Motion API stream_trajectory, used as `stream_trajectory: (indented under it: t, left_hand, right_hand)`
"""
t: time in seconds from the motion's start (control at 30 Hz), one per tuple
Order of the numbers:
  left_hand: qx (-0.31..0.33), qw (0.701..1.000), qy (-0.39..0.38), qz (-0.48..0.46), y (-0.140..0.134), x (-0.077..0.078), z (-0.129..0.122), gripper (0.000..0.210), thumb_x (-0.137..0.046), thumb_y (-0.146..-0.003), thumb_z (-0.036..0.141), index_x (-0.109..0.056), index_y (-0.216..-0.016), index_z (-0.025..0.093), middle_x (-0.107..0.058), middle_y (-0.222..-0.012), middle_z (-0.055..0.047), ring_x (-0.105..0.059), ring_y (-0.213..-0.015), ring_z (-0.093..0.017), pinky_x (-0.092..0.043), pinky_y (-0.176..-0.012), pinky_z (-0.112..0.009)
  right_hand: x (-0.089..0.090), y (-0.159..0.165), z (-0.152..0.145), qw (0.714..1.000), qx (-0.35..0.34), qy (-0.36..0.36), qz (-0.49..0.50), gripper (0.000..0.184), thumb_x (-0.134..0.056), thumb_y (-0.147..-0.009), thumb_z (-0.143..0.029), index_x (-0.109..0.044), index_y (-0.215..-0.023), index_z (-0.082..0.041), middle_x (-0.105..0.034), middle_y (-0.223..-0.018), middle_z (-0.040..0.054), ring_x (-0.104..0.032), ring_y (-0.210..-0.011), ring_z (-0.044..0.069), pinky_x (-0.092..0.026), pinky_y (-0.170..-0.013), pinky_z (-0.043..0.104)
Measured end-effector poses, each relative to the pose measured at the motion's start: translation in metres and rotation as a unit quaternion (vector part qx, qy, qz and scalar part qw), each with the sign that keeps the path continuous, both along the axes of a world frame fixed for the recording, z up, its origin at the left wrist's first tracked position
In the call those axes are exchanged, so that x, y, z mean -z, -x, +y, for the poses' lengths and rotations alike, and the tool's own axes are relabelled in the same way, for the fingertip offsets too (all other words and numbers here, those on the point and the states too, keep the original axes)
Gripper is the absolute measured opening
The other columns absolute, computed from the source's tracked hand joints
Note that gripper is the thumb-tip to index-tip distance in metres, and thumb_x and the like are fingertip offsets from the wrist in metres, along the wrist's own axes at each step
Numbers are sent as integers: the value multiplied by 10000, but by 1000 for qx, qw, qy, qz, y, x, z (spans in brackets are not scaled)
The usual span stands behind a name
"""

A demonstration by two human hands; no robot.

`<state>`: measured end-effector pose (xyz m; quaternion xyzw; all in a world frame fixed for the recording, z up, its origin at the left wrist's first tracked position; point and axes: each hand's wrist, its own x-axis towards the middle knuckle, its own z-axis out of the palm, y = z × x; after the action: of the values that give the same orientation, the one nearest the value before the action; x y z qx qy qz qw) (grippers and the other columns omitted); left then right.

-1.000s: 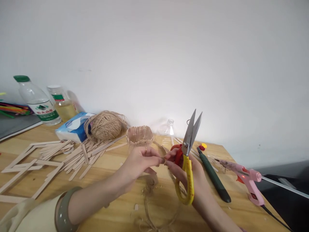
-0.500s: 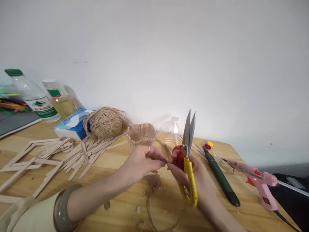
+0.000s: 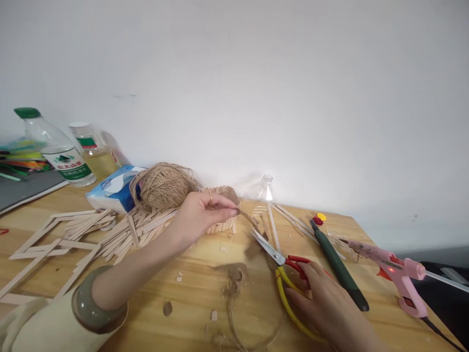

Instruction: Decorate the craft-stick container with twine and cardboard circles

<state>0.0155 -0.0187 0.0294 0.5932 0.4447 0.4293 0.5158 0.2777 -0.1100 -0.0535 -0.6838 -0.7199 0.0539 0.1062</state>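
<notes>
My left hand is closed in a pinch on a small brown piece, seen only at the fingertips. It hovers in front of a small basket made of craft sticks, hiding part of it. A braided jute cord runs rightward from just beside those fingertips; whether they touch it I cannot tell. My right hand has its fingers on the scissors, which have one red and one yellow handle. Their blades point up and left, low over the table. Loose twine curls nearby.
Craft sticks and a jute ball lie left, by a tissue pack and bottles. Right are a green-handled tool and a pink glue gun, its light on. A clear bottle top stands behind.
My hands have moved apart. The left has risen toward the basket, pinching the small piece. The right has lowered the scissors from upright toward the table.
</notes>
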Motion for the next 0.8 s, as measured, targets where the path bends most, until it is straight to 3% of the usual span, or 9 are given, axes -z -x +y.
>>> stream_trajectory:
  t: [0.13, 0.27, 0.33, 0.43, 0.5, 0.57, 0.8]
  left_hand:
    - [1, 1000, -15, 9, 2, 1, 0, 99, -721, -631, 238, -690, -706, 183, -688, -712, 2, -605, -690, -135, -462, -686, -256]
    - [-15, 998, -48, 41, 4, -1, -3, 59, -694, -643, 232, -664, -664, 186, -677, -684, 14, -601, -682, -133, -459, -670, -248]
    - [-4, 996, -53, 72, 3, -2, -7, 53, -682, -656, 238, -671, -678, 191, -679, -692, 13, -598, -672, -135, -455, -650, -249]
    - [17, 993, -40, 111, -2, -1, -14, 52, -659, -678, 235, -682, -706, 198, -688, -702, 9, -596, -649, -136, -449, -622, -251]
    - [29, 992, -27, 120, -5, 0, -19, 52, -649, -686, 228, -683, -710, 196, -692, -703, 7, -597, -646, -134, -448, -621, -250]
    - [37, 992, -15, 117, -7, 1, -23, 51, -645, -689, 223, -679, -715, 195, -694, -715, 5, -603, -663, -133, -453, -634, -250]
    - [52, 996, -1, 68, -13, 3, -29, 67, -652, -677, 167, -637, -739, 184, -688, -755, 6, -632, -720, -131, -479, -676, -243]
  right_hand:
    - [3, 1, -4, 983, -48, -38, -171, 130, -602, -729, -317, -641, -753, -195, -687, -773, 107, -673, -694, 273, -477, -537, 320]
    - [-23, 11, -3, 966, -37, -62, -247, 172, -577, -737, -256, -595, -573, -211, -633, -555, 49, -621, -439, 227, -277, -349, 261]
    - [-40, 20, 0, 971, -67, -128, -191, 227, -479, -812, -226, -599, -621, -213, -632, -576, 36, -609, -426, 202, -273, -344, 266]
    - [-60, 42, 7, 969, -139, -194, 68, 241, -395, -897, -228, -634, -877, -205, -683, -763, 41, -654, -623, 165, -464, -515, 253]
    - [-68, 58, 13, 953, -146, -156, 213, 203, -433, -886, -213, -627, -944, -207, -687, -827, 30, -641, -655, 132, -491, -561, 226]
    - [-73, 71, 17, 939, -133, -117, 295, 171, -487, -846, -217, -632, -935, -204, -691, -839, 22, -630, -647, 124, -500, -570, 224]
    - [-77, 87, 19, 919, -55, -14, 390, 171, -533, -771, -307, -643, -770, -176, -643, -666, 13, -557, -544, 129, -421, -486, 243]
